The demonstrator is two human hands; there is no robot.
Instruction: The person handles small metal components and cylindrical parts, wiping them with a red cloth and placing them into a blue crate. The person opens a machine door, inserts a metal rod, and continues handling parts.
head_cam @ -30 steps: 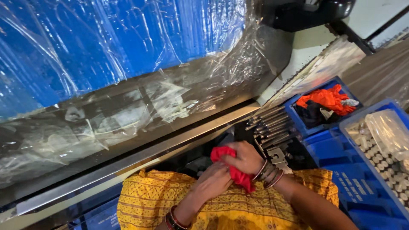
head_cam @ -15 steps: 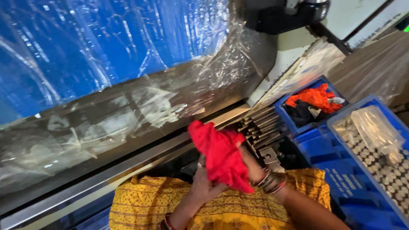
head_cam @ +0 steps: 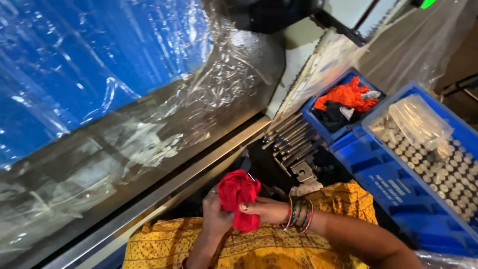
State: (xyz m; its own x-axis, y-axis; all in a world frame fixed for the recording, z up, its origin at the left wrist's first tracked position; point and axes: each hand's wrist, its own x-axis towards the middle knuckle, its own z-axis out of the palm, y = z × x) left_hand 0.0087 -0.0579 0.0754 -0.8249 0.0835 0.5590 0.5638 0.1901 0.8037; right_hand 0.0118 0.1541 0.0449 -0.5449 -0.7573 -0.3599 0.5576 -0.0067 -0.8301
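down low, both hands close on a red cloth [head_cam: 239, 197] over the yellow patterned lap, the left hand [head_cam: 215, 216] with its grip wrapped about one edge, the right hand [head_cam: 269, 209] pinching the other, metal rods [head_cam: 291, 139] and blue bins [head_cam: 398, 164] just beyond.

A red cloth [head_cam: 239, 197] is bunched into a crumpled wad, soft folds bulging at its top and a tail hanging below. It sits between the left hand [head_cam: 215, 216] and right hand [head_cam: 269, 209], gripped by both.
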